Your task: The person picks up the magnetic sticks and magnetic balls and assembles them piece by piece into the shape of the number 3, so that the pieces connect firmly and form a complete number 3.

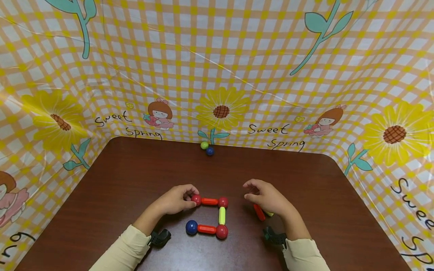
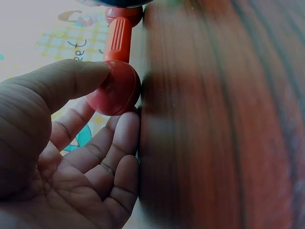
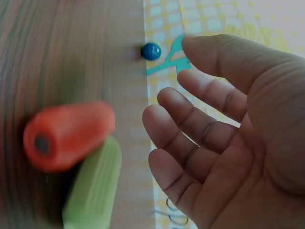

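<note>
My left hand [image 1: 175,199] pinches a red ball [image 2: 114,90] between thumb and fingers at the far left corner of a ball-and-rod shape on the table. From that ball a red rod [image 1: 209,201] runs to a second red ball [image 1: 222,202]. A yellow-green rod [image 1: 222,216] leads down to a third red ball [image 1: 222,231], and another red rod [image 1: 206,229] ends at a dark blue ball [image 1: 191,227]. My right hand [image 1: 268,196] hovers with relaxed fingers and holds nothing. Below it lie a loose red rod [image 3: 71,136] and a yellow-green rod [image 3: 95,186].
At the table's back edge sit a green ball [image 1: 204,145] and a blue ball [image 1: 210,151], side by side. A checked, flower-printed cloth [image 1: 217,67] rises behind and at both sides of the brown table [image 1: 152,165].
</note>
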The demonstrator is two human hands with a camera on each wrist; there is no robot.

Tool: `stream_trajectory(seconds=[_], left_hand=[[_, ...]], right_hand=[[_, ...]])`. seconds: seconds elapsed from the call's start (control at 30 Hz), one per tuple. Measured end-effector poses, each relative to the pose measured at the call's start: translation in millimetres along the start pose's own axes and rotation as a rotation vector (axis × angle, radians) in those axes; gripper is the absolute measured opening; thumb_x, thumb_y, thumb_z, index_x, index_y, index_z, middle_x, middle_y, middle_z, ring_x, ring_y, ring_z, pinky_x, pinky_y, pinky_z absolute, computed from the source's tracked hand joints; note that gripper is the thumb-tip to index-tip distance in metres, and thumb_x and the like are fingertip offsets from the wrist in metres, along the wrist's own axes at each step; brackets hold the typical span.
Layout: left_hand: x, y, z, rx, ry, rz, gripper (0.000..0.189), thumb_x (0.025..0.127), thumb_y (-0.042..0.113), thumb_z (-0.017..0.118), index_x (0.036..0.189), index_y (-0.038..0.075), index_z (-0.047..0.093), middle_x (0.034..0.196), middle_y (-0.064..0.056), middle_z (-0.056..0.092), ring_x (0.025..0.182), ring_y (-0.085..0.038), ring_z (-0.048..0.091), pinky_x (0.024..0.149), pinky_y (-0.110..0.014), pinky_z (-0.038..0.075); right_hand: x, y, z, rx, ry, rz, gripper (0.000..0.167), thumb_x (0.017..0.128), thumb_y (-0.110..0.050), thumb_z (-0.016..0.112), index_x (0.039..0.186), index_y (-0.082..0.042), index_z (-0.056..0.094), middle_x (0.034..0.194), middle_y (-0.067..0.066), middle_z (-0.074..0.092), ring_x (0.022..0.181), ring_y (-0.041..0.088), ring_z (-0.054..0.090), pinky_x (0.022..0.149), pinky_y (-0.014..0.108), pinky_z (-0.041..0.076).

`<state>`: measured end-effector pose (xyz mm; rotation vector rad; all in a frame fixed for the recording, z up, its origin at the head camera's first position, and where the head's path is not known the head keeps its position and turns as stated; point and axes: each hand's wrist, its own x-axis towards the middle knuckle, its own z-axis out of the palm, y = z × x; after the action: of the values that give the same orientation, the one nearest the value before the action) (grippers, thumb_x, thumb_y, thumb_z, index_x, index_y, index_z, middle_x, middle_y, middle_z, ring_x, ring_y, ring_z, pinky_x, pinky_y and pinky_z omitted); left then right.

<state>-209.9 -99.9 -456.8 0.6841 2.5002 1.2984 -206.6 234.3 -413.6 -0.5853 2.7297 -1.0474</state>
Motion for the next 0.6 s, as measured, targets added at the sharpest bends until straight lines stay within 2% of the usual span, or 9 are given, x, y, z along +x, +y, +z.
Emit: stream_trajectory(seconds=[0.27,0.43,0.6], left_hand=[[-1.0,0.6,-0.4,-0.002,0.005,-0.002,0.022,0.086,0.006,0.075,0.105,0.009,0.064,0.088,0.001,0.06,0.079,-0.015,0.054,0.063,-0.027,0.046],[-1.1,1.2,0.0,-0.014,0.001,-0.001,0.022,0.086,0.005,0.075,0.105,0.009,0.064,0.087,0.001,0.06,0.078,-0.014,0.054,0.062,-0.026,0.045],[-1.1,0.3,0.4,-0.012,0.003,0.009,0.022,0.086,0.005,0.075,0.104,0.009,0.064,0.086,0.002,0.06,0.077,-0.014,0.055,0.062,-0.026,0.046]], right_hand=[[-18.8,18.4,-15.3,-0.054,-0.055,0.066,0.022,0.09,-0.012,0.071,0.11,-0.004,0.064,0.103,0.006,0.065,0.093,0.02,0.06,0.079,0.039,0.05],[-24.1,31.1,-18.5,-0.084,-0.072,0.111,0.02,0.085,-0.007,0.073,0.103,-0.005,0.064,0.09,0.001,0.062,0.083,0.018,0.056,0.071,0.035,0.047],[-27.2,38.1,-18.9,-0.069,-0.113,0.128,0.019,0.082,-0.005,0.074,0.098,-0.006,0.063,0.082,0.0,0.058,0.074,0.017,0.053,0.065,0.032,0.045]])
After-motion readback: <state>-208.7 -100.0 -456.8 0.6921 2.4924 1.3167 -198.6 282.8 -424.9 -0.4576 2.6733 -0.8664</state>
